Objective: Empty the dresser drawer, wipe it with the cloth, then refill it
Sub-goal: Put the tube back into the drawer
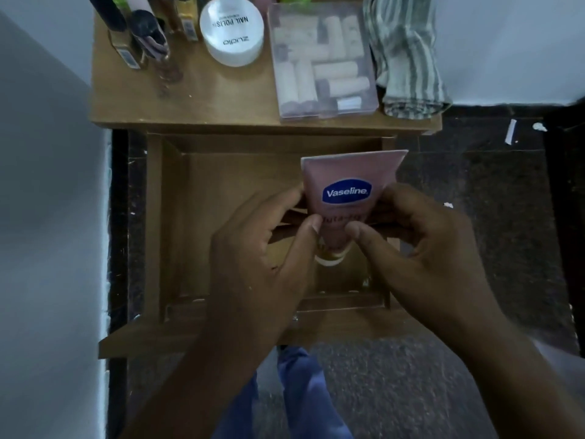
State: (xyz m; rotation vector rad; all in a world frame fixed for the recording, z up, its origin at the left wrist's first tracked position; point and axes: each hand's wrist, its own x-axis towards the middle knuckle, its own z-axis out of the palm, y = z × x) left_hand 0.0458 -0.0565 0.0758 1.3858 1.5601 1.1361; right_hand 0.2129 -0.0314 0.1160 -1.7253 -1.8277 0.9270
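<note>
I've both hands, left (pixel 262 248) and right (pixel 421 248), pinching the tube (pixel 348 191) over the drawer (pixel 171 217), probably refilling; next, lay it toward twelve o'clock.

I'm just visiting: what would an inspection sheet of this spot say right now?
Surface: wooden dresser top, crowded along the back.
Job's things: open drawer, looks empty; striped cloth on the top at the right; pink Vaseline tube held over the drawer, cap toward the person.
Clutter: white nail polish tub, clear box of small tubes, bottles.
Grippers: left hand and right hand, fingers pinching the tube.
Cables: nothing seen.
Surroundings: dark speckled floor, white scraps.
</note>
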